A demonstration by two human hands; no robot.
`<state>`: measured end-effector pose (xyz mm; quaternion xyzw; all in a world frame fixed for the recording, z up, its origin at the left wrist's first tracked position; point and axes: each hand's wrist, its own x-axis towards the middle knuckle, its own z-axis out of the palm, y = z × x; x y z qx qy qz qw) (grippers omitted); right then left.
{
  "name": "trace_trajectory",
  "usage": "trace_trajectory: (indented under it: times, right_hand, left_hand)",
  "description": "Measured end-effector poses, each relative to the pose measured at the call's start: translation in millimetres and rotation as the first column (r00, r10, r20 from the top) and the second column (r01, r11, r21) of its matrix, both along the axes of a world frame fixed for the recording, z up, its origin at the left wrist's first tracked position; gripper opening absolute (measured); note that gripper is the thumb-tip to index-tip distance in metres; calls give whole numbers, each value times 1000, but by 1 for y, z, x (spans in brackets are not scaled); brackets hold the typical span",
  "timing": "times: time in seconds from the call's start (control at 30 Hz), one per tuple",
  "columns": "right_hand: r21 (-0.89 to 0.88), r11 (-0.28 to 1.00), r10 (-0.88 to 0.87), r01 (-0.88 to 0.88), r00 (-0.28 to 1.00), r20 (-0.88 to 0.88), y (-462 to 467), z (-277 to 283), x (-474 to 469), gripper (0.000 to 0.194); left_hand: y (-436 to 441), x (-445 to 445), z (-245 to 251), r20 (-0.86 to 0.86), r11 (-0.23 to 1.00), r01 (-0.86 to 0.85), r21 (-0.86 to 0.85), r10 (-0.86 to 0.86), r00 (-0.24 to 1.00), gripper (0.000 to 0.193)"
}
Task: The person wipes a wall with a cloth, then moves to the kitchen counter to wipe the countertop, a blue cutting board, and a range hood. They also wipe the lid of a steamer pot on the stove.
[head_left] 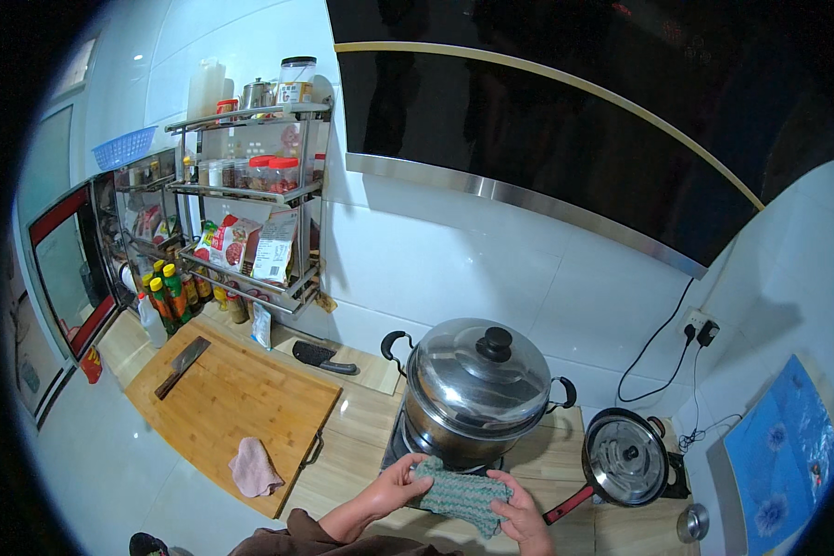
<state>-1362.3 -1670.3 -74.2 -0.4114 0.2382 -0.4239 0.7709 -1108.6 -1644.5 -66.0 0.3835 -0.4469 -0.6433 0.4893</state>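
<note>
A green and grey striped cloth (463, 495) is stretched between my two hands, low in the view. My left hand (396, 483) pinches its left end, thumb on top. On the right end, my right hand (520, 513) grips the cloth between thumb and fingers. Just beyond the cloth stands a large stainless steel steamer pot (445, 438) on a stove. Its domed lid (459, 361) with a black knob is on, and black handles stick out at both sides. The cloth hides part of the stove in front of the pot.
Left lies a wooden cutting board (250, 403) with a cleaver (184, 365) and a pink cloth (256, 467). A black knife (323, 358) rests behind it. Right sits a lidded frying pan (625, 455), its red handle (568, 505) toward me. A range hood (528, 125) overhangs; a spice rack (250, 194) stands left.
</note>
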Motion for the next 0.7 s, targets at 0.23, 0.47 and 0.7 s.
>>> trace_trajectory:
  times: [0.23, 0.47, 0.7]
  right_hand:
    - [-241, 970, -82, -8, 929, -360, -15, 52, -9, 41]
    - [-403, 915, -218, -27, 807, -549, -31, 121, 8, 35]
    - [-808, 588, -662, -41, 550, -509, -92, 200, 62, 38]
  left_hand:
    - [-12, 10, 43, 360, 911, 166, -377, -21, 933, 28]
    - [-43, 37, 109, 696, 634, 356, -686, 431, 574, 27]
    - [-136, 71, 174, 489, 500, 211, -840, 530, 692, 25]
